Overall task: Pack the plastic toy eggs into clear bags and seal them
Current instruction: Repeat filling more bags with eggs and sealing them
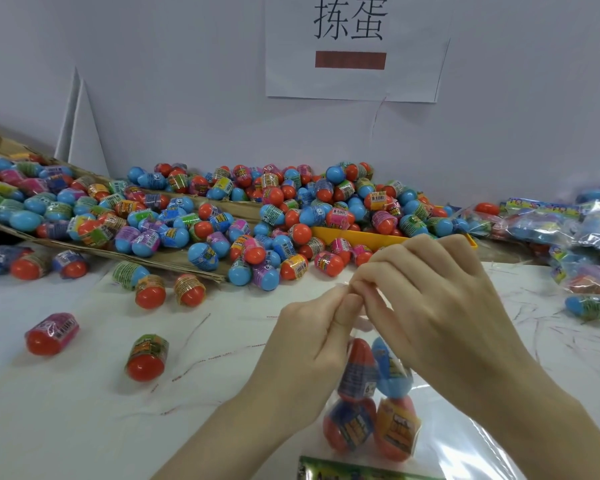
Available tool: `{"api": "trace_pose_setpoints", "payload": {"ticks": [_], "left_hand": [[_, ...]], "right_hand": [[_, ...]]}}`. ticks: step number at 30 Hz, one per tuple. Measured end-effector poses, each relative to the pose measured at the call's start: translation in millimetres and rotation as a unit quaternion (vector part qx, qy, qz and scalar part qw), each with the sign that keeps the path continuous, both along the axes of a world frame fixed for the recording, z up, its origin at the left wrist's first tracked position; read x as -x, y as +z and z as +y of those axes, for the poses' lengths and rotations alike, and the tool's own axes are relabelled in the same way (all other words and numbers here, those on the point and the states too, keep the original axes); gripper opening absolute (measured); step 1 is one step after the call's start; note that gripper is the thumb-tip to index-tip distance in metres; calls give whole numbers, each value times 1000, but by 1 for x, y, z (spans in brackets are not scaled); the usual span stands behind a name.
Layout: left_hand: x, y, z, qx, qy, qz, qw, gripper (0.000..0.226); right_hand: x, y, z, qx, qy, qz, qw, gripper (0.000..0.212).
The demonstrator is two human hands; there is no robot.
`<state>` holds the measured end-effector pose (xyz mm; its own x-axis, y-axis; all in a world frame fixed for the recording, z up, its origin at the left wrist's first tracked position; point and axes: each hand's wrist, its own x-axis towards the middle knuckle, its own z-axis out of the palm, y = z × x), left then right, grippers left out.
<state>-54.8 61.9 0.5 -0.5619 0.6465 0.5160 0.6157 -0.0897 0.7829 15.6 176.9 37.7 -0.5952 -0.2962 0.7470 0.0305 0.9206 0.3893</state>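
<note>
A clear bag hangs upright in front of me with several red and blue toy eggs inside. My left hand and my right hand meet at its top, and both pinch the thin plastic of the bag's mouth between fingertips and thumbs. A big heap of loose red and blue eggs spreads across the back of the white table. A few single eggs lie at the left, such as a red one with a pink label and another red one.
Flattened cardboard lies under the heap at the left. A yellow tray sits behind my hands. Filled, sealed bags pile up at the right. A paper sign hangs on the wall. Clear bags with a green header card lie at the bottom.
</note>
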Motion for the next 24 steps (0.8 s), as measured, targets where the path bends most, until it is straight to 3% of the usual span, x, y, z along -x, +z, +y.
{"api": "trace_pose_setpoints", "payload": {"ticks": [12,16,19,24], "left_hand": [[-4,5,0,-11,-71,-120,990,40],[-4,6,-1,6,-64,-84,994,37],[-2,5,-1,7,-57,-65,996,28],[0,4,-2,6,-50,-61,997,28]], "right_hand": [[-3,2,8,65,53,-30,996,12],[-5,4,9,73,56,-35,995,25],[-5,3,7,63,50,-40,996,20],[-5,4,5,67,50,-57,995,30]]}}
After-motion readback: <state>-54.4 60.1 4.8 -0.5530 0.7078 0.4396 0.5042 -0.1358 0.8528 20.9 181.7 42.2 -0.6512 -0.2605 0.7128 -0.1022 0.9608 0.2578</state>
